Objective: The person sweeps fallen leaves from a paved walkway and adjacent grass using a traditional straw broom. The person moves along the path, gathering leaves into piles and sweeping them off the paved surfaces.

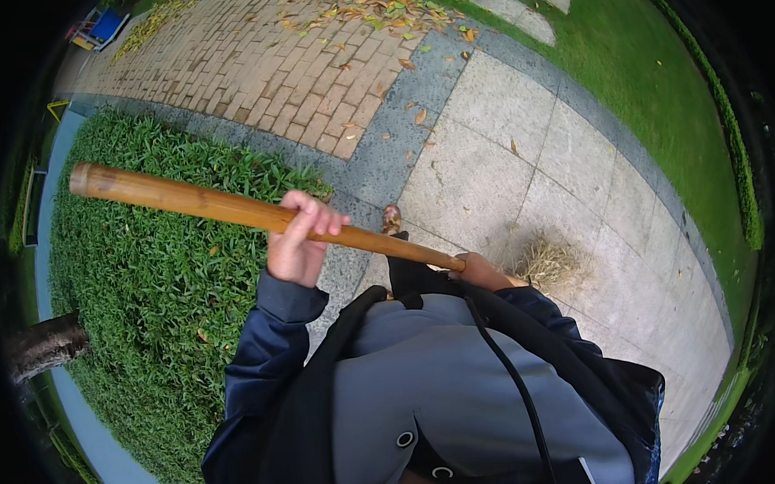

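Note:
A broom with a thick bamboo handle (185, 202) slants across in front of my body, its butt end over the hedge at the left. My left hand (300, 239) is wrapped around the middle of the handle. Lower down, at my right side, my right hand (483, 271) grips the shaft. Beyond that hand, the straw-coloured bristle head (547, 262) is over the pale stone slabs (488, 160) and looks blurred. Part of the shaft by the bristles is hidden behind my right hand and sleeve.
Fallen leaves (377, 9) are heaped along the far edge of the brick paving (276, 71). A trimmed hedge (162, 284) borders my left, with a tree trunk (48, 347) beside it. Lawn (646, 75) lies to the right. A cart with a blue part (102, 26) stands far left.

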`<state>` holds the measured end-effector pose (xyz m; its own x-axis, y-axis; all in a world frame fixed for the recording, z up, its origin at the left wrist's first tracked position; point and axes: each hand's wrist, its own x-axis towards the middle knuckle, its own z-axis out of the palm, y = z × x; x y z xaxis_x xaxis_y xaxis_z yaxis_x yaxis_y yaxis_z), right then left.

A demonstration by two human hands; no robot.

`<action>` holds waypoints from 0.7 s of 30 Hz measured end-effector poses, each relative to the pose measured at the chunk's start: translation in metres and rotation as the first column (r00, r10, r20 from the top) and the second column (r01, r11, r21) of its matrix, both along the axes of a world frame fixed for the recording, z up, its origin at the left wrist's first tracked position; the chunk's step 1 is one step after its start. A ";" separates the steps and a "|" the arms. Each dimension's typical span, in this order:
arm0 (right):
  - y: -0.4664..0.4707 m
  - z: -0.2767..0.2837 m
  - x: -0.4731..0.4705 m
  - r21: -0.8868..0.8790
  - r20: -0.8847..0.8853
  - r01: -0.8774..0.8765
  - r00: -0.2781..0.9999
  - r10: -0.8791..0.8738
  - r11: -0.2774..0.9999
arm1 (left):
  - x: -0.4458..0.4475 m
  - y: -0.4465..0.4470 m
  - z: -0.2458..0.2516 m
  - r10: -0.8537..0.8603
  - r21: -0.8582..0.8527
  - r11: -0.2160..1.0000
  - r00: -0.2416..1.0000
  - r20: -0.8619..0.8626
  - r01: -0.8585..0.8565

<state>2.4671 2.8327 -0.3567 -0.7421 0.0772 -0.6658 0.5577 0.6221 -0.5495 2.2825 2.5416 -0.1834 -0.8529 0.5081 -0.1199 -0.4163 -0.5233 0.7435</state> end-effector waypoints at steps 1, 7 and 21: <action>-0.017 0.003 -0.038 -0.040 -0.119 -0.114 0.987 0.108 0.993 | -0.025 -0.023 0.004 0.099 -0.061 0.994 0.994 0.039 -0.096; -0.174 0.059 -0.278 -0.171 -0.708 -0.567 0.640 0.300 0.806 | -0.117 -0.127 0.211 0.255 -0.053 0.944 0.822 -0.509 -0.326; -0.218 0.214 -0.633 0.105 -0.994 -0.539 -0.063 0.084 0.836 | -0.192 -0.144 0.248 0.612 0.437 0.642 0.078 -0.787 -0.631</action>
<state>1.8338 2.6150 -0.1432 -0.5542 -0.3596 0.7507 -0.8319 0.2686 -0.4855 2.0908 2.3974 0.0645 -0.4797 -0.2517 0.8406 0.8716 -0.2472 0.4234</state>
